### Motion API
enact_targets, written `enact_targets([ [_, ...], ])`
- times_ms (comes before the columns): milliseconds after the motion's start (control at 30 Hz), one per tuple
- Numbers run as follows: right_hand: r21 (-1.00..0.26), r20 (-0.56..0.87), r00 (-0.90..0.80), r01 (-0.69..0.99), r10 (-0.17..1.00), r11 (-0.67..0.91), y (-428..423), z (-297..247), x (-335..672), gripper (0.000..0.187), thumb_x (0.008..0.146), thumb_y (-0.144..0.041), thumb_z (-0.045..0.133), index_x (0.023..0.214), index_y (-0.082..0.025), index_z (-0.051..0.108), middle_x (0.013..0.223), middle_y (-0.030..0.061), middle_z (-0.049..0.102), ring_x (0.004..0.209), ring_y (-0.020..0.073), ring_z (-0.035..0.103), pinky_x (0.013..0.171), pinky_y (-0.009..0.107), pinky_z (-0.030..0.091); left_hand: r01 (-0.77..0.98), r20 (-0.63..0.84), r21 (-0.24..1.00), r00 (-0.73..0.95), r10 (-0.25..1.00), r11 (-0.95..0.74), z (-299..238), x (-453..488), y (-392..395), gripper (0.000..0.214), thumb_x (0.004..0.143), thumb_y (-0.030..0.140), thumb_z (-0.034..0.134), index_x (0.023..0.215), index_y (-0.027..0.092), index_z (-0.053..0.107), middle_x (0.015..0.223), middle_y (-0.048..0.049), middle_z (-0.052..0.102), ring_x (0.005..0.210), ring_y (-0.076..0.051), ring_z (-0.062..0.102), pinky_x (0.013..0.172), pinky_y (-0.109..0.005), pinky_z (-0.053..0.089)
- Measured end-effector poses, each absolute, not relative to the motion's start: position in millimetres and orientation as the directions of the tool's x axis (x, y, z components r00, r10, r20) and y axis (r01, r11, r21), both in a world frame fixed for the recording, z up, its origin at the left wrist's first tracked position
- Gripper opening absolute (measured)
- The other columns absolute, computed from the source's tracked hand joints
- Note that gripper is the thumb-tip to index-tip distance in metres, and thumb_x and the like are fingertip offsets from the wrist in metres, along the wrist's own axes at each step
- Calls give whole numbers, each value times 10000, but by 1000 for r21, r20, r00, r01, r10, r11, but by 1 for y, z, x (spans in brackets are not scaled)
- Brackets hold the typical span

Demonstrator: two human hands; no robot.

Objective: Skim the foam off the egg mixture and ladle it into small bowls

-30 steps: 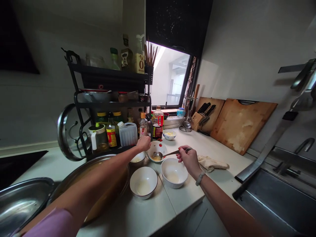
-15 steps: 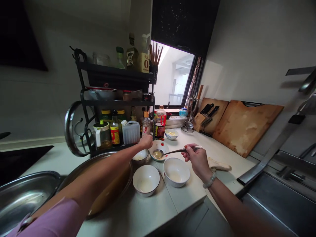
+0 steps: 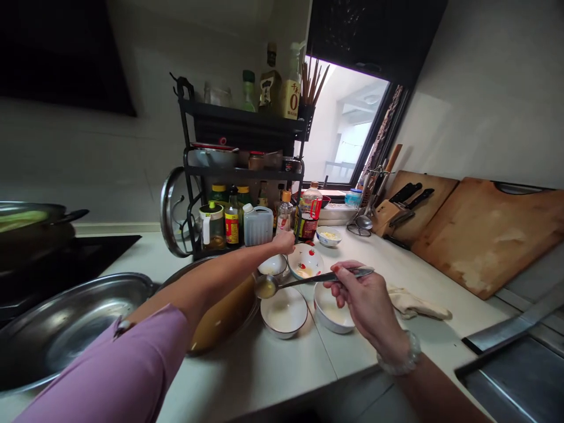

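Observation:
My right hand holds a metal spoon by its handle; its bowl, filled with pale yellow sauce, hangs above the left white bowl. A second white bowl sits partly hidden under that hand. My left hand reaches forward to the rim of the patterned bowl, close to a small white bowl and a small clear bottle. Whether it grips the rim I cannot tell.
A large metal basin of brown liquid lies under my left arm, with a wok further left. A black rack holds bottles and jars. Cutting boards, a knife block and a cloth stand right; a sink at the corner.
My right hand has lifted the filled spoon out of the patterned bowl and carried it left, over the left white bowl. The view has swung left.

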State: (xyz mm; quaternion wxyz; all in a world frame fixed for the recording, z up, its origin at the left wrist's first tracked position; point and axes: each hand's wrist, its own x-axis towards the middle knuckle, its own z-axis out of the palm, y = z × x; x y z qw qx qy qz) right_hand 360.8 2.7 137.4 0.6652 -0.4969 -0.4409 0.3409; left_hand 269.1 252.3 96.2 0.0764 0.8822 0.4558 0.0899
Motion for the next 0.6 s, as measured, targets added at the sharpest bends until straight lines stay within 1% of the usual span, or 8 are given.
enact_targets([
  [67, -960, 272, 331, 28, 904, 278, 1, 133, 347, 334, 730, -455, 705, 824, -155, 589, 502, 12, 618, 388, 120, 545, 331, 195, 435, 788, 86, 217, 572, 816, -576, 96, 269, 254, 249, 755, 243, 659, 958, 123, 739, 959, -143, 721, 944, -243, 653, 764, -278, 513],
  [133, -945, 327, 259, 86, 909, 316, -3, 126, 334, 296, 807, -446, 648, 862, -159, 596, 485, -25, 579, 371, 104, 530, 382, 211, 480, 787, 82, 215, 575, 814, -577, 95, 269, 256, 255, 744, 249, 669, 958, 129, 738, 923, -126, 722, 923, -233, 654, 751, -268, 511],
  [200, -907, 415, 153, 149, 897, 394, -10, 118, 325, 231, 882, -389, 582, 928, -166, 622, 546, -28, 579, 393, 91, 531, 423, 218, 507, 787, 78, 216, 577, 813, -578, 93, 268, 258, 261, 736, 258, 679, 962, 141, 738, 892, -108, 721, 913, -223, 652, 745, -259, 509],
  [300, -769, 594, -63, 246, 802, 590, -23, 107, 321, 177, 928, -250, 521, 1020, -201, 663, 743, 32, 632, 532, 110, 586, 443, 214, 512, 788, 77, 221, 573, 816, -574, 90, 267, 260, 269, 740, 273, 680, 976, 158, 736, 884, -92, 721, 912, -214, 650, 739, -253, 508],
  [367, -648, 683, -189, 290, 705, 705, -30, 103, 323, 226, 914, -159, 517, 1063, -226, 674, 836, 62, 652, 658, 144, 615, 468, 219, 521, 791, 77, 223, 569, 819, -570, 90, 266, 260, 265, 743, 273, 677, 975, 160, 736, 898, -93, 722, 911, -214, 652, 738, -255, 510],
  [400, -608, 709, -219, 294, 671, 738, -33, 102, 326, 255, 907, -130, 516, 1079, -233, 674, 852, 69, 655, 695, 155, 618, 468, 219, 521, 791, 79, 223, 568, 819, -570, 90, 266, 260, 257, 743, 268, 676, 967, 159, 738, 909, -96, 724, 914, -217, 654, 740, -257, 510],
  [467, -602, 730, -185, 282, 658, 747, -38, 102, 332, 275, 911, -116, 507, 1098, -237, 668, 838, 65, 650, 675, 152, 619, 449, 217, 519, 790, 83, 222, 568, 819, -571, 90, 266, 259, 236, 745, 256, 672, 947, 157, 744, 929, -103, 727, 925, -224, 655, 746, -261, 510],
  [600, -723, 674, 98, 290, 732, 627, -40, 110, 355, 165, 935, -209, 521, 1009, -216, 668, 691, 6, 625, 466, 101, 572, 417, 219, 511, 789, 95, 218, 568, 817, -574, 91, 266, 256, 232, 745, 234, 667, 945, 149, 749, 945, -118, 733, 929, -237, 664, 755, -268, 510],
])
